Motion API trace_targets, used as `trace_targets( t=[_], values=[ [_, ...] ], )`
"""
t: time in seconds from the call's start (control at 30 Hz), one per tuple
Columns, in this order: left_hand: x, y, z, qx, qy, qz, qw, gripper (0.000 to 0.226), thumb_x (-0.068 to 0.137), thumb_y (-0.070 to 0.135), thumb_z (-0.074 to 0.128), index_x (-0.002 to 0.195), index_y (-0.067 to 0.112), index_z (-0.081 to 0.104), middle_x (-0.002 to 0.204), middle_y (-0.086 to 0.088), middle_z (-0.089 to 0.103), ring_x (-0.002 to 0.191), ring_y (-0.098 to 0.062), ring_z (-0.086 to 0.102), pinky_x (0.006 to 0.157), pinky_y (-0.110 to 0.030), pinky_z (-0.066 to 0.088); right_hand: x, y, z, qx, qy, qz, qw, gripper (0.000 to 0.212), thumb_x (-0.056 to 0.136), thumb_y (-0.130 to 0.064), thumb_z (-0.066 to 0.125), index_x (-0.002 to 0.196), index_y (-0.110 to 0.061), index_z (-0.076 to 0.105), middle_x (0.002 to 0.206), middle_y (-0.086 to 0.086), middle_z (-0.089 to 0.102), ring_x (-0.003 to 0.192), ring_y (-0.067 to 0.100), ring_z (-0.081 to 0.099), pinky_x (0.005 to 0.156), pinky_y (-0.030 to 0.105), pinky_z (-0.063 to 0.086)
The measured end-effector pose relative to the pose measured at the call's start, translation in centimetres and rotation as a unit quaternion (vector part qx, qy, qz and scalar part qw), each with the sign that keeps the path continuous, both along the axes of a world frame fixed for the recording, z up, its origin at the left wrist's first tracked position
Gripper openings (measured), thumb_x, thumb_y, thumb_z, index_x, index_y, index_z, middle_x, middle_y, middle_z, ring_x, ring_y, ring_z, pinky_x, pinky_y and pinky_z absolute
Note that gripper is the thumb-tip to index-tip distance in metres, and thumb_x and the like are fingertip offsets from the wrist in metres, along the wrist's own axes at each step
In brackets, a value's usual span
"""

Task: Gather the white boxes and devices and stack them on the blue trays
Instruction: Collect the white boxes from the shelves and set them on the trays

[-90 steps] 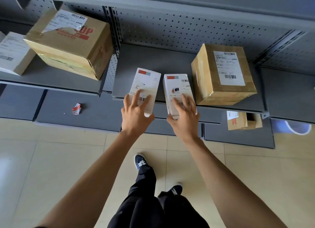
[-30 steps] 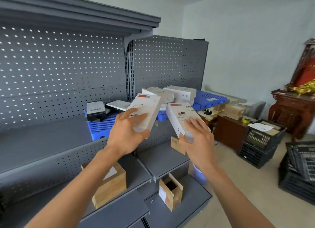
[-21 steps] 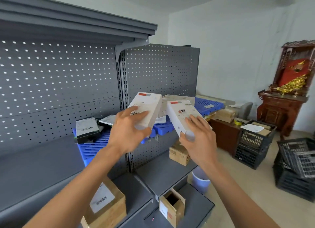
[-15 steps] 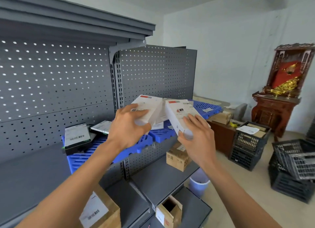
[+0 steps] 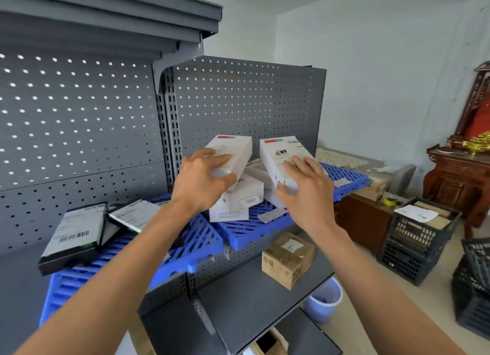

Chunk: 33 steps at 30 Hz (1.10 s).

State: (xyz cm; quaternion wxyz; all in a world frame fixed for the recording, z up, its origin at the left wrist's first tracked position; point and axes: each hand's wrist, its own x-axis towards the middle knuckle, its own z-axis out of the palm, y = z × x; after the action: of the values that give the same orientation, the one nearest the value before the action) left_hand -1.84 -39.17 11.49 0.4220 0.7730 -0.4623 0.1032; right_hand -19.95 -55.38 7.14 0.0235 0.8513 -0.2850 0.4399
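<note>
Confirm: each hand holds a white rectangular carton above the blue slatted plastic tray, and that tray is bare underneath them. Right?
Not quite. In the head view the left hand and right hand each grip a white rectangular carton above the blue slatted plastic tray, but the tray is not bare: a pile of white boxes already lies on it.

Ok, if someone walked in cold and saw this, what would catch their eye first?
Two white boxes, one gripped in the left hand and one in the right hand, held over a pile of white boxes on a blue tray on the grey shelving. Left of them, flat black-edged packages lie on another blue tray.
</note>
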Motion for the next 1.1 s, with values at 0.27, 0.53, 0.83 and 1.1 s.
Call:
trace_targets(
  t=[0.27,0.53,0.83,1.1],
  values=[
    [1.5,-3.7,-0.2,0.011,0.0,0.04,0.999,0.054,0.084,0.048,0.072,0.135,0.032,0.064,0.15,0.003,0.049,0.138,-0.024,0.042,0.112,-0.048,0.04,3.5,-4.3,0.2,0.008,-0.015,0.02,1.0,0.038,0.086,-0.031,0.067,0.121,-0.017,0.07,0.136,-0.007,0.06,0.134,0.025,0.044,0.091,0.051,0.045],
    [1.0,-4.3,-0.7,0.042,-0.013,0.065,0.997,0.053,0.087,0.048,0.071,0.137,0.03,0.063,0.146,0.001,0.051,0.134,-0.022,0.044,0.106,-0.045,0.046,5.0,-5.5,0.0,0.022,-0.011,0.053,0.998,0.041,0.095,-0.042,0.061,0.132,-0.023,0.063,0.145,-0.004,0.052,0.138,0.026,0.039,0.095,0.051,0.042],
    [-0.7,-4.4,-1.4,0.049,-0.069,0.104,0.991,0.05,0.095,0.049,0.058,0.141,0.03,0.058,0.151,0.006,0.046,0.142,-0.021,0.032,0.11,-0.054,0.039,4.7,-5.7,-0.5,0.006,0.007,0.086,0.996,0.048,0.095,-0.04,0.061,0.14,-0.022,0.055,0.158,0.004,0.038,0.148,0.03,0.027,0.107,0.057,0.036],
    [-2.0,-3.3,-2.3,0.025,-0.087,0.114,0.989,0.047,0.096,0.034,0.061,0.142,0.024,0.057,0.155,0.003,0.043,0.145,-0.022,0.03,0.109,-0.055,0.042,2.5,-4.5,-0.9,0.005,0.049,0.076,0.996,0.057,0.095,-0.03,0.061,0.149,-0.022,0.044,0.163,0.009,0.028,0.151,0.032,0.02,0.111,0.062,0.032]
  ],
)
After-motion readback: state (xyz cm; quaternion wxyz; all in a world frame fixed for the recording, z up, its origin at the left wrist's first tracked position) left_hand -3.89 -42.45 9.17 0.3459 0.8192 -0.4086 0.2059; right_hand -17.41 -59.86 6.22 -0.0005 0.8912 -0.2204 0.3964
